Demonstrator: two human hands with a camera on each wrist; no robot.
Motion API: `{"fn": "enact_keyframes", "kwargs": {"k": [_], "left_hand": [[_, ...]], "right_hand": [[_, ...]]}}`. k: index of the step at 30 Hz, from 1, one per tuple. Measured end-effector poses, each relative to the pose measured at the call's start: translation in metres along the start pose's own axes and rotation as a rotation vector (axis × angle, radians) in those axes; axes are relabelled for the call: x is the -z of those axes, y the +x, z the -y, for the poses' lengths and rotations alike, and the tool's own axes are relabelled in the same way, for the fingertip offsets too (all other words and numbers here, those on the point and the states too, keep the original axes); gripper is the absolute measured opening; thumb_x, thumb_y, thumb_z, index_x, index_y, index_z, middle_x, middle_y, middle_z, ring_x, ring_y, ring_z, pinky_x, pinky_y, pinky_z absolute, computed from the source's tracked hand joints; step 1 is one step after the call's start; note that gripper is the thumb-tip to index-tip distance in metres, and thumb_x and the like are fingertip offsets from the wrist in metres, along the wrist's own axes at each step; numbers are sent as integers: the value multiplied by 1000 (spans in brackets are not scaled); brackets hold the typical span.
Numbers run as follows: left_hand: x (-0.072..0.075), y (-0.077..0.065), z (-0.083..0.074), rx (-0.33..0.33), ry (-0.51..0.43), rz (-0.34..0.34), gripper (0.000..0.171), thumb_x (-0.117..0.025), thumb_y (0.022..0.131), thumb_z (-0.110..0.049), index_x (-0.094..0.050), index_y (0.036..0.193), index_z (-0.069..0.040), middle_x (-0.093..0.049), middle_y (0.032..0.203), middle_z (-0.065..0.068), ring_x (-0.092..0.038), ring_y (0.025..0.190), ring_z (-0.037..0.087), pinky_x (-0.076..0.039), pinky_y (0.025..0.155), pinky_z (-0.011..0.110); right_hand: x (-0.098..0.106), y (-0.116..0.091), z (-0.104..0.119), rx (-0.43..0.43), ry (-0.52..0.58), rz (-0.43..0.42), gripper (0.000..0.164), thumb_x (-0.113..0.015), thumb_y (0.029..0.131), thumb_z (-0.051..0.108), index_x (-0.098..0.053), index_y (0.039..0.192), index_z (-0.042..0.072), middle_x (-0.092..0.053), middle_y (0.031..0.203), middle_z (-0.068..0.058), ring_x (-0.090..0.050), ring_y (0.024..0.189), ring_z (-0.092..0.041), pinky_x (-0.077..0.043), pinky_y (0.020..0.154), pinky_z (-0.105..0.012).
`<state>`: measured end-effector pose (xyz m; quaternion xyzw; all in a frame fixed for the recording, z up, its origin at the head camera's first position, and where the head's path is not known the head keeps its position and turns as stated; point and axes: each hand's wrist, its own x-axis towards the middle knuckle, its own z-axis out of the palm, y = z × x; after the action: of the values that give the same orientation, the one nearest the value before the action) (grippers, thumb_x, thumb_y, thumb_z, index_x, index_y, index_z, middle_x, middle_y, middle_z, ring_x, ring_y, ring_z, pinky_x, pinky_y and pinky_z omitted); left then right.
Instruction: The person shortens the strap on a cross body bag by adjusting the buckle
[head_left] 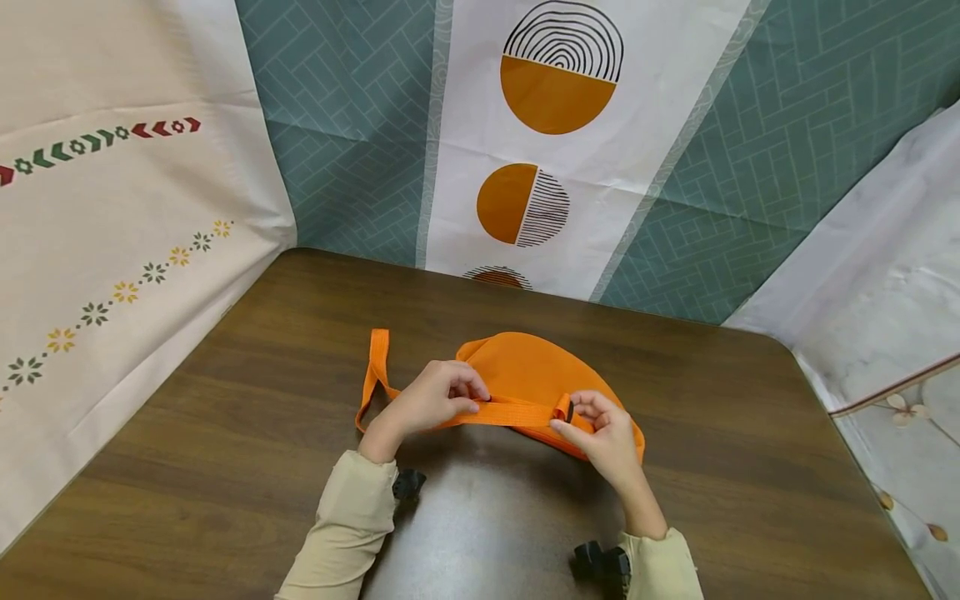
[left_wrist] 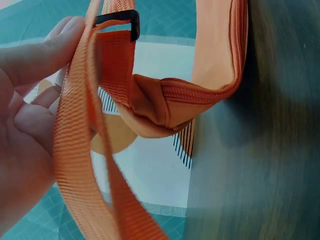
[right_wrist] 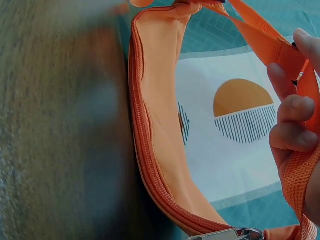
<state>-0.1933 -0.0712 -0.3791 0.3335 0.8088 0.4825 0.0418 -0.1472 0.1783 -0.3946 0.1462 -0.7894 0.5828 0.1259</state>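
An orange waist bag (head_left: 525, 362) lies on the table, its curved side facing away from me. Along its near side runs an orange webbing strap (head_left: 517, 414). My left hand (head_left: 427, 400) pinches the strap between thumb and fingers, close to a black buckle (left_wrist: 135, 25) seen in the left wrist view. Farther right, my right hand (head_left: 606, 433) pinches a folded bit of strap by a small black slider (head_left: 570, 412). The right wrist view shows the bag's zipper (right_wrist: 145, 150) closed along its edge, with a metal pull (right_wrist: 220, 235) at one end.
A loose loop of strap (head_left: 378, 346) trails left beyond my left hand. The brown wooden table (head_left: 225, 417) is bordered by a teal and white patterned cloth (head_left: 352, 133) behind, and pale cloths at the left (head_left: 135, 292) and right (head_left: 885, 283).
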Motion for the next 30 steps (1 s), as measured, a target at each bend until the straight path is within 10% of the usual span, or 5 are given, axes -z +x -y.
{"fn": "enact_keyframes", "kwargs": {"k": [14, 30], "left_hand": [[4, -3, -2, 23, 103, 3, 13, -64, 81, -3, -68, 92, 1, -65, 82, 2, -56, 73, 12, -46, 66, 21], [0, -1, -5, -250, 337, -113, 4, -68, 78, -6, -71, 78, -8, -62, 80, -2, -57, 71, 10, -45, 67, 21]], "right_hand": [[-2, -1, 15, 12, -14, 1, 25, -69, 65, -17, -56, 85, -13, -59, 74, -3, -54, 64, -4, -48, 62, -17], [2, -1, 0, -7, 28, -15, 24, -68, 67, -17, -56, 87, -13, -60, 73, -1, -55, 63, -9, -48, 59, -18]]}}
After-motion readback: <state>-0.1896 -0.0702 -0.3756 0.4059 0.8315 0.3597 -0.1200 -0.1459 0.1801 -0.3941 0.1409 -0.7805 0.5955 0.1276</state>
